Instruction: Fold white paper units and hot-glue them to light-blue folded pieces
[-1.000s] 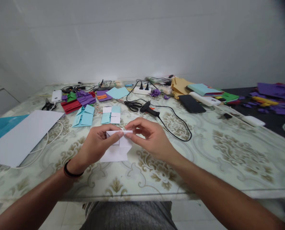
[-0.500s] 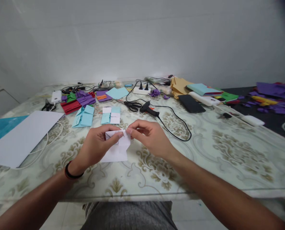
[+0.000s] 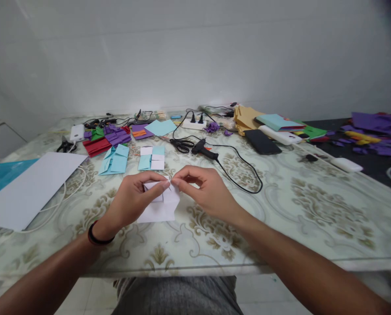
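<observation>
Step in hand looks like a fold or crease at the far edge of the folded white paper [image 3: 157, 215]. Paper is sitting front and centre on the patterned tablecloth [image 3: 274, 218], near layer lying toward the person, upper flap rising into the fingers.

Left hand [image 3: 132, 192]: thumb is pressing the top face, fingers are curling behind the far edge, so it's pinching the paper left of the middle. Right hand [image 3: 203, 190]: thumb and index are closing to a fine tip pinch at the edge, just beside the left thumb; other fingers are curling in. Exact layers between the tips: can't tell.

Next move, my read, is calling for lined-up edges and firm pressure along the crease, left hand anchoring. Light-blue-and-white folded piece [image 3: 152, 158] is lying just beyond; glue gun [image 3: 210, 153] is resting off to the right, untouched.
</observation>
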{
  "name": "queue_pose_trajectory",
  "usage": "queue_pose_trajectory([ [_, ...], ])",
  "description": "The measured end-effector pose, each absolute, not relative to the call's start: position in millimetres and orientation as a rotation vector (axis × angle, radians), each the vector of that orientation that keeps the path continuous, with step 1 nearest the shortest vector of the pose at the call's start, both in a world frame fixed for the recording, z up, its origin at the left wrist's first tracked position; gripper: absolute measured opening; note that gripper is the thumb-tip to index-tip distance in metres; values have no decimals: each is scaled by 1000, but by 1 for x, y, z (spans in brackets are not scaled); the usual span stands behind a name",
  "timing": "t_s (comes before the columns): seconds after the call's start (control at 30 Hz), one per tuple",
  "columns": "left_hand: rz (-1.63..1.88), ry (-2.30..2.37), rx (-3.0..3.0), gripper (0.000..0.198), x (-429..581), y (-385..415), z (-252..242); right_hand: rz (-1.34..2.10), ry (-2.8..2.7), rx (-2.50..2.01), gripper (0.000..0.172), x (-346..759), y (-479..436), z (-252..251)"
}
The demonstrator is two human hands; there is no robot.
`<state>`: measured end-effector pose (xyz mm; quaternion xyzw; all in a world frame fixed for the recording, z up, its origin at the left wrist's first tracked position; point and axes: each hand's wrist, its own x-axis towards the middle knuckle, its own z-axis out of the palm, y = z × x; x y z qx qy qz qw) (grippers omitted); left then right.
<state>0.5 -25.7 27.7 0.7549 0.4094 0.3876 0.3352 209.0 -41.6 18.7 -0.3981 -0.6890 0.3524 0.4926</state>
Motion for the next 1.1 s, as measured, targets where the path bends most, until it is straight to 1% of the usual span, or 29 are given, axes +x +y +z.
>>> queue_pose_trajectory([
  [0.13,1014,1048,1975,19,1,-26,28,844,-1681,-967,14,208,-43,18],
  [0.33,1003,1034,2037,12,2,-29,26,938,-1667,-931,5,207,-43,16],
  [0.5,996,1050,2067,15,1,-29,29,971,-1653,-942,2,209,-41,17],
  [0.67,972,1064,2026,16,-1,-23,28,980,-1640,-976,4,211,-38,17],
  [0.87,749,1086,1980,26,-2,-21,27,962,-1613,-991,8,212,-36,13],
  [0.93,749,1055,1980,28,-2,-22,30,962,-1608,-978,8,212,-36,13],
  [1.1,784,964,1921,28,-2,-22,34,975,-1644,-914,15,214,-37,15],
])
